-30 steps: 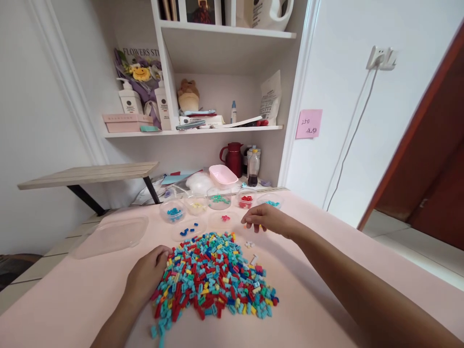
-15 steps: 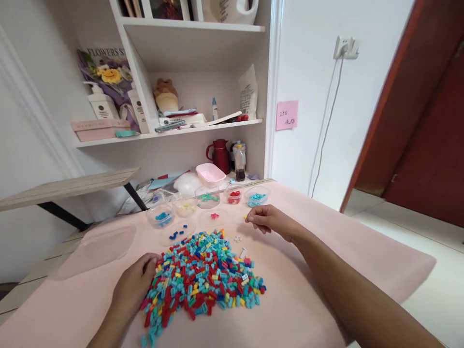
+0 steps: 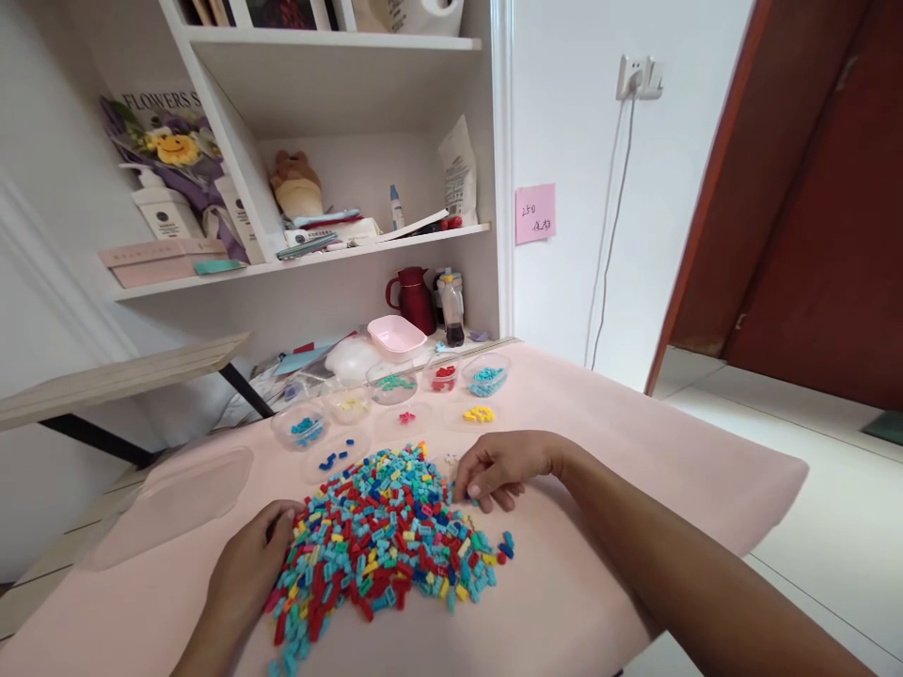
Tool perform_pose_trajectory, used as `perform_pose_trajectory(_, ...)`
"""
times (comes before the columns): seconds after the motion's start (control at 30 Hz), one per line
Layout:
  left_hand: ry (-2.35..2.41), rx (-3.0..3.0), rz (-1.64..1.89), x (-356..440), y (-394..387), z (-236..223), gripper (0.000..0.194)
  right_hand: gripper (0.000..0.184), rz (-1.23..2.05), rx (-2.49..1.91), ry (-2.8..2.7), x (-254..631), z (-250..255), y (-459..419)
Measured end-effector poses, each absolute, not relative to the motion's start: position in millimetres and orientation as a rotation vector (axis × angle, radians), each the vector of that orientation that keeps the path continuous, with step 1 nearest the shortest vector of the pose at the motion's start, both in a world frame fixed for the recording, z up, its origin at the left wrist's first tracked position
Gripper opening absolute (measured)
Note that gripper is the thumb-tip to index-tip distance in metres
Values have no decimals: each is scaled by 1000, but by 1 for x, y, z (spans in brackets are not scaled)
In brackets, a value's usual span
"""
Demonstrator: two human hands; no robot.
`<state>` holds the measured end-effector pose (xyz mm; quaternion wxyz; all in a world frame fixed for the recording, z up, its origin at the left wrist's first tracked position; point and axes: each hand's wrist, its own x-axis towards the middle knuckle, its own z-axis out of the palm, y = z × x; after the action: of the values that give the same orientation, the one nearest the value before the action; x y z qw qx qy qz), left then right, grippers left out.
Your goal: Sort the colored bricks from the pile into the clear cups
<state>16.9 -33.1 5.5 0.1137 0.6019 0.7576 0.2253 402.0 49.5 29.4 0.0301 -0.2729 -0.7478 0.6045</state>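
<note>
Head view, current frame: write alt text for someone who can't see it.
Two bare hands, left and right, flank a pile of small colorful bricks on a pink tabletop. Behind it, bricks sorted by color sit in clear containers, below white shelves.

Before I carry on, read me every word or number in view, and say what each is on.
"FLOWERS S", cut off by the shelf, on the bouquet backing.
"250" on the pink note; its second line is unclear.
Too small or blurred: pump bottle, pink box, white bag.
</note>
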Motion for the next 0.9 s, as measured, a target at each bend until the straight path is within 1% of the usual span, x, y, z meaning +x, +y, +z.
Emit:
perform_pose_trajectory(0.13,2230,1781,676,16,-33,6,30,35,1783,-801,-2126,398,26,53)
perform_pose_trajectory(0.3,2222,1804,712,15,-32,5,29,31,1763,-733,-2037,401,31,52)
perform_pose_trajectory(0.57,2244,1808,716,18,-34,7,30,25,1552,-850,-2015,395,22,56)
perform_pose_trajectory(0.63,2244,1803,718,19,-35,7,31,23,1397,-906,-2034,388,20,54)
perform_pose_trajectory(0.7,2241,1796,714,19,-35,6,32,23,1139,-943,-2079,381,25,47)
perform_pose_trajectory(0.77,2240,1789,709,19,-35,5,32,25,842,-890,-2181,377,36,34)
perform_pose_trajectory(0.8,2243,1785,710,19,-35,5,32,28,706,-823,-2250,377,42,26)
perform_pose_trajectory(0.83,2250,1779,714,20,-35,5,32,36,588,-738,-2330,378,48,17)
perform_pose_trajectory(0.9,2258,1774,719,21,-36,5,31,56,368,-577,-2489,383,56,1)
